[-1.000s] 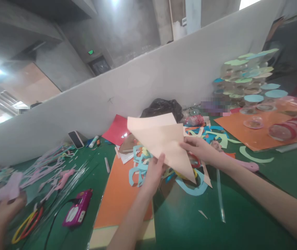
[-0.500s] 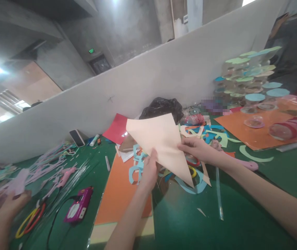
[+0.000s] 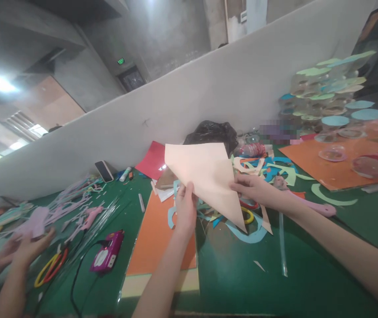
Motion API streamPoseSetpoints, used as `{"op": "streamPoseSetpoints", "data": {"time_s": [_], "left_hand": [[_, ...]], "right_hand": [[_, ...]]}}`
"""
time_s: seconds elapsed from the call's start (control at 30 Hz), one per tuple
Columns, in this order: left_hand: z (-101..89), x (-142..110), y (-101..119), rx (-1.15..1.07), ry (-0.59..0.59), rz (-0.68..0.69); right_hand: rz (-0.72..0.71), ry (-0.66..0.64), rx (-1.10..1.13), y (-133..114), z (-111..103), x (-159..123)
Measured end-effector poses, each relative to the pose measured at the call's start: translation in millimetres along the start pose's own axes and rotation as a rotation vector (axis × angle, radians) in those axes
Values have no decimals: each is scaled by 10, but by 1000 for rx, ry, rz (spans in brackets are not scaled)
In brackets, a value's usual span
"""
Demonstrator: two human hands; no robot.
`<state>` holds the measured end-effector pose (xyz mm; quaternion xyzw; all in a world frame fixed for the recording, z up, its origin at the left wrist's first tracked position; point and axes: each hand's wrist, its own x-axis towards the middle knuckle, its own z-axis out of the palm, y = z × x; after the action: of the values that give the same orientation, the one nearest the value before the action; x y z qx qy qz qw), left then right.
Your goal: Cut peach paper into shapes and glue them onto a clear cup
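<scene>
A cream sheet of paper (image 3: 205,170), cut to a slanted shape with a pointed lower right corner, is held up above the table. My left hand (image 3: 185,205) pinches its lower left edge, thumb on the near face. On the right edge, my right hand (image 3: 250,187) grips it between thumb and fingers. Below and behind the sheet lie blue paper offcuts (image 3: 250,232), partly covered by it. The yellow and red handles of scissors (image 3: 249,216) show under its point. An orange sheet (image 3: 157,238) lies beneath my left forearm.
At left, a co-worker's hands (image 3: 32,247) hold pale purple strips. Scissors (image 3: 51,267), a pink glue gun (image 3: 92,216) and a purple box with a cord (image 3: 107,251) lie nearby. A pink-handled tool (image 3: 315,207) and a tower of clear cups (image 3: 328,97) stand out at right.
My left hand has shifted slightly up and left along the sheet's edge. The view has turned a little. The co-worker's hands have opened somewhat and moved.
</scene>
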<state>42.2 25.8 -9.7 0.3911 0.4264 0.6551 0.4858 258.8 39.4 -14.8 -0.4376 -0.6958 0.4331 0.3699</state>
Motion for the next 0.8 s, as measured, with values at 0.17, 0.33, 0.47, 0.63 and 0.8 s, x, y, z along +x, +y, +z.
{"op": "streamPoseSetpoints", "data": {"time_s": [0.17,0.33,0.47,0.63,0.8], "left_hand": [[-24,30,84,15,33,-7],[-76,81,120,-19,140,5],[-156,167,108,-10,130,41],[-221,231,106,18,200,42],[-284,286,117,-38,193,115]], "right_hand": [[14,-33,-14,-56,20,-24],[30,-64,-32,-156,34,-69],[64,-77,-47,-197,33,-92],[83,-101,-23,-182,63,-107],[116,-86,-28,-139,102,-105]]}}
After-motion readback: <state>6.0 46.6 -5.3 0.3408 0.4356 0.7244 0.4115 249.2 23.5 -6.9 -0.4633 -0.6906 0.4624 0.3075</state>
